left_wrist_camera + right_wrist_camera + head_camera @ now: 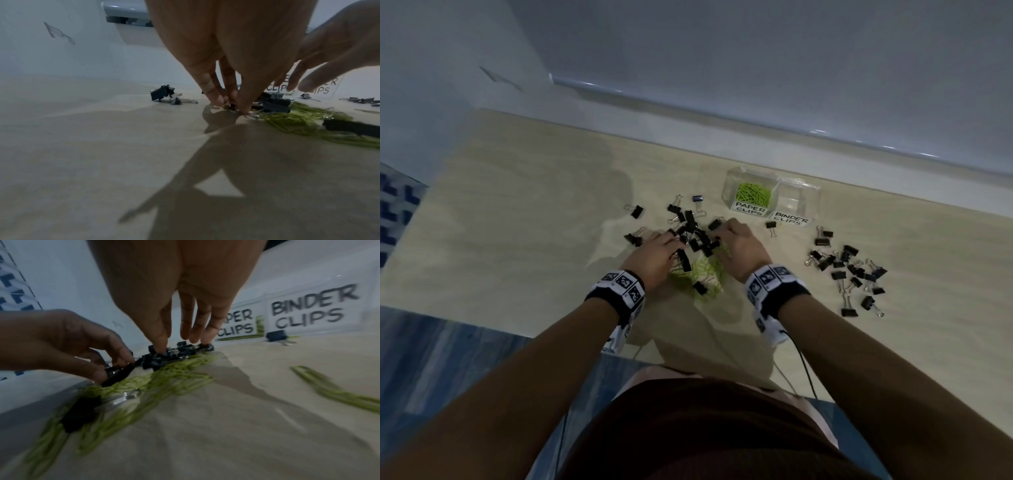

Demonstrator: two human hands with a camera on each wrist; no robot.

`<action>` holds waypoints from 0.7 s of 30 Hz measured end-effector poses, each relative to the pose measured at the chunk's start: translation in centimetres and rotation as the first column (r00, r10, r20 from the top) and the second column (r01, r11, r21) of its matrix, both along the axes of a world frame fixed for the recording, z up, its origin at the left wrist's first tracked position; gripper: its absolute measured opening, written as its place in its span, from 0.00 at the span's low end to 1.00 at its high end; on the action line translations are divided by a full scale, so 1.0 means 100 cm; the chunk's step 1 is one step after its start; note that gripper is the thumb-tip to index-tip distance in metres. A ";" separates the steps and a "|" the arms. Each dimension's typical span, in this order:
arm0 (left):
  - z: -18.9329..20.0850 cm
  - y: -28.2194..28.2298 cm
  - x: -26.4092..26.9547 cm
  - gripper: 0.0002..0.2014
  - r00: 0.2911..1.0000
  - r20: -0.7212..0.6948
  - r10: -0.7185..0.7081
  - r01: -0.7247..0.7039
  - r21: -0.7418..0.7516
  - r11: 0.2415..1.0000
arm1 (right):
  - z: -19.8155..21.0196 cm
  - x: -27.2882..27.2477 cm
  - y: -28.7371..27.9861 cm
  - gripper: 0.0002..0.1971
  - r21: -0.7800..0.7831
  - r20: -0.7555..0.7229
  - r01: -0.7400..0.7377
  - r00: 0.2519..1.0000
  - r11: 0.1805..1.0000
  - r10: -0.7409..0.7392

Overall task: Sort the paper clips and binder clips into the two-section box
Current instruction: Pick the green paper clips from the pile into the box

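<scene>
A mixed heap lies mid-table: black binder clips (693, 233) on top of green paper clips (705, 274). My left hand (676, 245) reaches into the heap's left side; its curled fingers pinch a binder clip (119, 371), fingertips bunched in the left wrist view (232, 104). My right hand (719, 236) is at the heap's right side, its straight fingers (162, 340) pointing down and touching the binder clips. The clear two-section box (801, 186) stands behind to the right. Its PAPER CLIPS side holds green clips (753, 193); I see nothing in its BINDER CLIPS side.
A second scatter of binder clips (849, 270) lies to the right. One clip (771, 226) sits before the box, and stray ones (635, 210) lie left of the heap. Loose paper clips (329, 389) are right of my right hand. A wall runs behind the table.
</scene>
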State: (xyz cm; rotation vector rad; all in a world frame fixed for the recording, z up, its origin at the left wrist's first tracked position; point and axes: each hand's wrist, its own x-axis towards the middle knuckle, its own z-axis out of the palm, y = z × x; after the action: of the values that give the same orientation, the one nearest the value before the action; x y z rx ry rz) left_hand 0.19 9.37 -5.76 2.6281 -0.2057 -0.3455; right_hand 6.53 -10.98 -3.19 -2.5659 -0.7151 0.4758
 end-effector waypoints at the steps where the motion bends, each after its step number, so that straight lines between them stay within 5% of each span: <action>1: 0.000 0.000 0.000 0.18 1.000 0.011 -0.001 0.001 -0.005 1.000 | -0.001 0.003 0.008 0.24 -0.029 -0.024 -0.013 1.000 0.999 0.013; 6: 0.001 0.004 -0.002 0.17 0.998 0.049 0.038 -0.035 -0.063 0.997 | -0.003 0.018 0.035 0.24 -0.165 -0.049 -0.062 0.997 0.984 0.054; 9: 0.001 0.017 -0.007 0.13 0.970 0.116 0.213 -0.198 -0.130 0.971 | -0.002 0.023 0.044 0.21 -0.230 -0.076 -0.112 0.992 0.967 0.097; 11: 0.001 0.028 -0.012 0.13 0.936 0.175 0.307 -0.295 -0.090 0.951 | 0.000 0.025 0.045 0.19 -0.216 -0.083 -0.116 0.992 0.969 0.100; 14: -0.002 0.032 -0.016 0.16 0.940 0.257 0.223 -0.235 0.018 0.972 | 0.002 0.024 0.042 0.13 -0.114 -0.087 -0.073 0.994 0.991 0.064; 18: -0.002 -0.004 -0.010 0.16 0.988 0.068 0.137 -0.136 -0.018 0.991 | 0.001 0.021 0.027 0.04 0.104 -0.147 0.206 0.971 0.973 -0.190; 21: -0.003 -0.024 -0.001 0.20 0.985 -0.076 0.152 -0.151 0.018 0.988 | 0.001 0.020 0.004 0.05 0.263 -0.316 0.500 0.853 0.825 -0.416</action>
State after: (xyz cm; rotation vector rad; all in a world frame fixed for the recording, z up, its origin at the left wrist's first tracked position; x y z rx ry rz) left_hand 0.06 6.99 -6.10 2.6170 0.0226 -0.3966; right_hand 8.52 -10.62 -3.11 -2.1940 -0.0573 0.4493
